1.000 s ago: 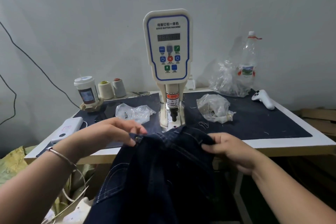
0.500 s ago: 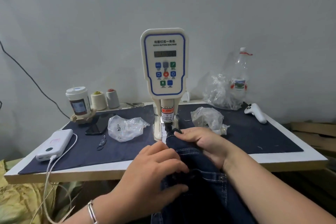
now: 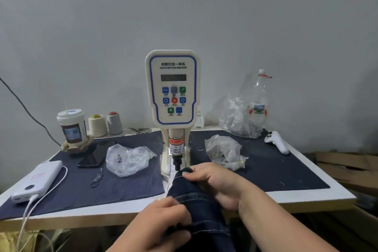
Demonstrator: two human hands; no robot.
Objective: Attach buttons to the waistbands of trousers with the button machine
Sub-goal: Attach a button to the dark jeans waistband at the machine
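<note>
Right hand (image 3: 212, 180) pinches trousers (image 3: 196, 200) waistband end just below machine (image 3: 172, 96) punch; left hand (image 3: 163, 223) grips fabric nearer the body.

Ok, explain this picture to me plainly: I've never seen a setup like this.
One view, from a camera worn on the person's head, looking down at their hands. The tall white unit is the button machine; its black punch points down at the table. The right hand grips the trousers at the waistband, close under the punch. The left hand grips the denim nearer the table's edge. Also on the table: plastic bags, a phone, a power bank, a cup, thread cones, a bottle and a white controller.
</note>
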